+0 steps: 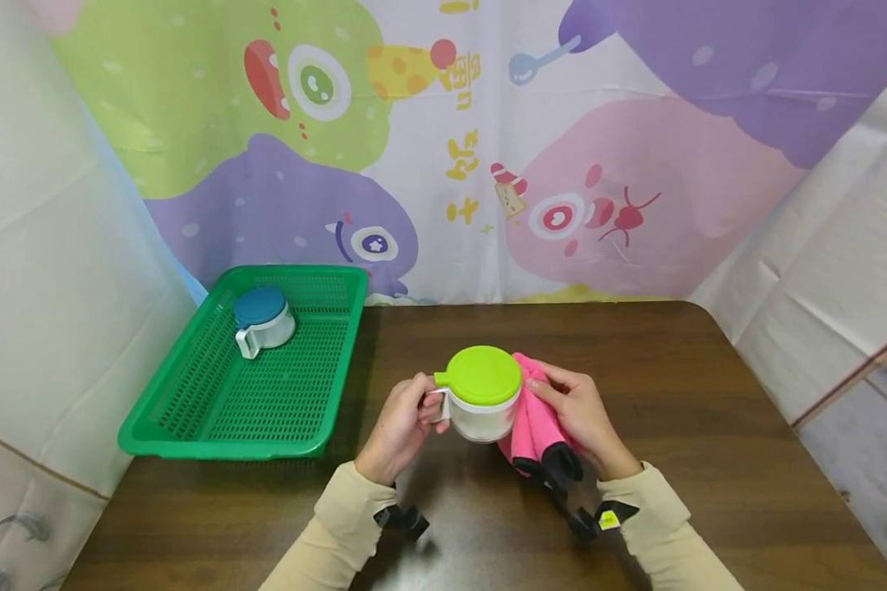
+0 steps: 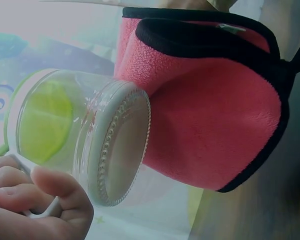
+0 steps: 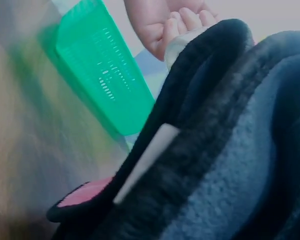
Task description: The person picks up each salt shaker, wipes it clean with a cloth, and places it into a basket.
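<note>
A clear jar point(image 1: 484, 421) with a lime-green lid point(image 1: 484, 375) and a white handle hangs above the table. My left hand point(image 1: 406, 419) grips it by the handle; the left wrist view shows its ridged glass bottom point(image 2: 124, 147) and the curled fingers. Against the jar's right side lies a pink cloth point(image 1: 535, 419) with black edging, which my right hand point(image 1: 580, 410) pinches between thumb and fingers. In the right wrist view the cloth's dark folds point(image 3: 215, 135) fill much of the frame and hide the right hand.
A green perforated basket point(image 1: 333, 394) stands on the left of the brown table point(image 1: 710, 427). Inside it sits a similar jar point(image 1: 272, 331) with a blue lid point(image 1: 259, 306). A cartoon-printed curtain point(image 1: 458, 271) hangs behind the table's far edge.
</note>
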The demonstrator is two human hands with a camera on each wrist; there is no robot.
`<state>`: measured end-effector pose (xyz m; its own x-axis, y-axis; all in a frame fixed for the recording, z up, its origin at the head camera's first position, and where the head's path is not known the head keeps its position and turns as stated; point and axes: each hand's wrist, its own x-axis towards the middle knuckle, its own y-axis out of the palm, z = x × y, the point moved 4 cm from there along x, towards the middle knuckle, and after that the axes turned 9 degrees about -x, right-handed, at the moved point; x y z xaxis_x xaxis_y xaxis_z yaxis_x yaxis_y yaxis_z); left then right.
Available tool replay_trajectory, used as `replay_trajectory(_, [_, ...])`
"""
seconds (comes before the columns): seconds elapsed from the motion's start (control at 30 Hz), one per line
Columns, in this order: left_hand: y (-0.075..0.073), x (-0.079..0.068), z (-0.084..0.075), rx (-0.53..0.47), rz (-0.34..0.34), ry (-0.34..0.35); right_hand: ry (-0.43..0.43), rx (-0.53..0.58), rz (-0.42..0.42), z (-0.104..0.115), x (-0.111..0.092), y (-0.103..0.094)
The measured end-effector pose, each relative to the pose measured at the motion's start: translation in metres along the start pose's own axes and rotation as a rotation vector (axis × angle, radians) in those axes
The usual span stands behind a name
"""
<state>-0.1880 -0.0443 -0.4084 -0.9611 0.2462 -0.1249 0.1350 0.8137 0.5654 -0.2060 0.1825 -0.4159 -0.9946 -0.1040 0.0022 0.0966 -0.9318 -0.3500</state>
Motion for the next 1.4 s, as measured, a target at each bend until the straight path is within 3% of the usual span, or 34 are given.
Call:
replay_trajectory(0.27, [0.001, 0.0, 0.0, -0.01, -0.001, 0.009, -0.088, -0.115, -0.06, 0.009, -0.004, -0.005])
replay_trajectory(0.6, [0.001, 0.0, 0.001, -0.015, -0.005, -0.006, -0.155, -0.138, -0.111, 0.022, -0.009, -0.009])
replay_trajectory(1.07, [0.0, 0.0, 0.003, -0.065, -0.007, -0.025, -0.197, -0.109, -0.119, 0.025, -0.013, -0.012])
replay_trajectory(1.4, [0.001, 0.0, 0.003, -0.052, -0.054, -0.015, -0.26, -0.17, -0.159, 0.032, -0.02, -0.013])
